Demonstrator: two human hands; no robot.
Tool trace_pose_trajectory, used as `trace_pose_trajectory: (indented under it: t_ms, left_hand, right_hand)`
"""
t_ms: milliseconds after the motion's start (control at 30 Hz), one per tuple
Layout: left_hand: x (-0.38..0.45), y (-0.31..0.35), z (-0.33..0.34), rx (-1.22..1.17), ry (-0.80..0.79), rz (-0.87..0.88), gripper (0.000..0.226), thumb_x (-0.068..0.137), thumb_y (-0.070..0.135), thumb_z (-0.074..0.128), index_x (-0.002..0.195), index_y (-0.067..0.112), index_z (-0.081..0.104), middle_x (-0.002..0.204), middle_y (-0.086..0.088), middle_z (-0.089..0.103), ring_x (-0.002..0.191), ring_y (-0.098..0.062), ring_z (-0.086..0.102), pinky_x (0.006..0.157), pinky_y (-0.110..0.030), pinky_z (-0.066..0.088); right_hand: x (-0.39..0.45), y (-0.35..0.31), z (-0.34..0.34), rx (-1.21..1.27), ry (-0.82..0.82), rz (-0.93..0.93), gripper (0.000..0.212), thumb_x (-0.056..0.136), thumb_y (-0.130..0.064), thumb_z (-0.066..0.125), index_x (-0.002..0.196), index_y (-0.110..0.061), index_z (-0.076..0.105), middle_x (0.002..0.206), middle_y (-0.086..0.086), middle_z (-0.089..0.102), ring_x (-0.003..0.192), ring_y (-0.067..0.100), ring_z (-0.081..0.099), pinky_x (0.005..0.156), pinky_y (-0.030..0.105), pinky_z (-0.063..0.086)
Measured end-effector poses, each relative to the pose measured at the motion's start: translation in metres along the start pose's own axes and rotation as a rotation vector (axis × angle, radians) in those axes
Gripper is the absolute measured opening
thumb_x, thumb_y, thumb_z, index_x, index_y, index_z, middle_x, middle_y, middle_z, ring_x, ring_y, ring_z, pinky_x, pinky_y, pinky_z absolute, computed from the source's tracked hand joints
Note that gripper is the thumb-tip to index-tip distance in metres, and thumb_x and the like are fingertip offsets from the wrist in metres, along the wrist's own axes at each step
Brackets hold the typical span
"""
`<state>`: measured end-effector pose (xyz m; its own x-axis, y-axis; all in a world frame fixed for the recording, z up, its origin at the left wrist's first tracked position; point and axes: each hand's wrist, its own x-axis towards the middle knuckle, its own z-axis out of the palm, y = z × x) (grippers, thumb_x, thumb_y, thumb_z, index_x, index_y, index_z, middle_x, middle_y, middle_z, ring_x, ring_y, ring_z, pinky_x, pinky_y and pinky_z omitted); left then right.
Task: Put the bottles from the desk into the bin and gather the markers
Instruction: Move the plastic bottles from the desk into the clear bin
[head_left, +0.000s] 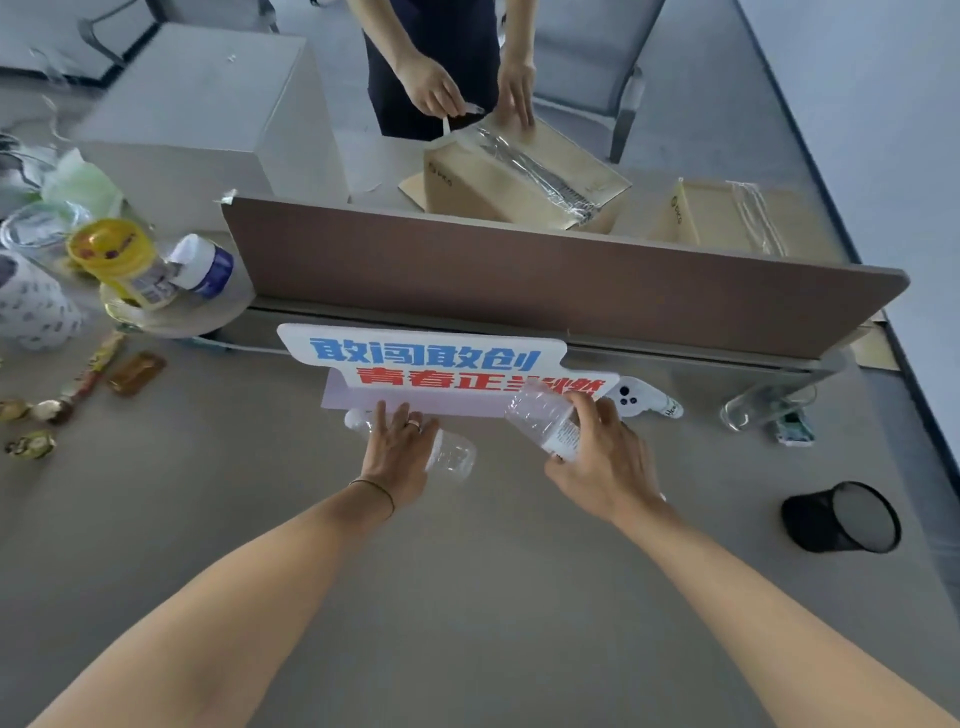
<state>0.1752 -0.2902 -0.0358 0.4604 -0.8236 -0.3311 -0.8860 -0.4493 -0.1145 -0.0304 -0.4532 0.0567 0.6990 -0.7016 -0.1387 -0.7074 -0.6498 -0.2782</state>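
Item: two clear plastic bottles, both on the near side of the desk (467, 597) divider.

Lying bottle (452, 457): flat on the desk, long axis left to right, directly under the left hand (397, 449), whose spread fingers press down on it, not yet wrapped round.

Held bottle (545, 421): tilted, clasped in the right hand (605, 462).

Bin (844, 517): black mesh, tipped on its side to the far right (nearer the right hand), mouth facing the camera, apparently empty.

Markers: none identifiable.
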Motion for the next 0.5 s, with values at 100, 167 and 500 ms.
trace_pose_trajectory:
  t_ms: [100, 167, 500]
  left_hand:
    - [0.0, 0.01, -0.011, -0.109, 0.07, 0.011, 0.07, 0.08, 0.041, 0.071, 0.143, 0.023, 0.047, 0.135, -0.002, 0.062, 0.134, -0.028, 0.05, 0.125, -0.053, 0.02]
    - [0.002, 0.023, -0.021, -0.2, 0.119, 0.019, 0.06, 0.078, 0.05, 0.066, 0.13, 0.024, 0.052, 0.122, -0.003, 0.064, 0.116, -0.026, 0.058, 0.114, -0.043, 0.037]
    - [-0.011, 0.162, -0.074, -0.574, 0.14, 0.159, 0.061, 0.083, 0.058, 0.058, 0.134, 0.029, 0.042, 0.114, 0.001, 0.054, 0.096, -0.023, 0.065, 0.078, -0.039, 0.06]
  right_hand:
    - [-0.012, 0.003, -0.008, 0.028, 0.038, 0.032, 0.067, 0.074, -0.036, 0.067, 0.134, -0.026, 0.04, 0.114, 0.002, 0.054, 0.095, 0.034, 0.065, 0.07, 0.037, 0.045]
    - [-0.022, 0.01, -0.016, 0.067, 0.075, 0.058, 0.065, 0.076, -0.037, 0.064, 0.135, -0.028, 0.038, 0.117, 0.001, 0.057, 0.097, 0.034, 0.065, 0.069, 0.036, 0.043]
    - [-0.087, 0.107, -0.051, 0.146, 0.283, 0.26, 0.064, 0.081, -0.055, 0.059, 0.136, -0.027, 0.042, 0.118, -0.001, 0.07, 0.094, 0.033, 0.069, 0.073, 0.038, 0.051]
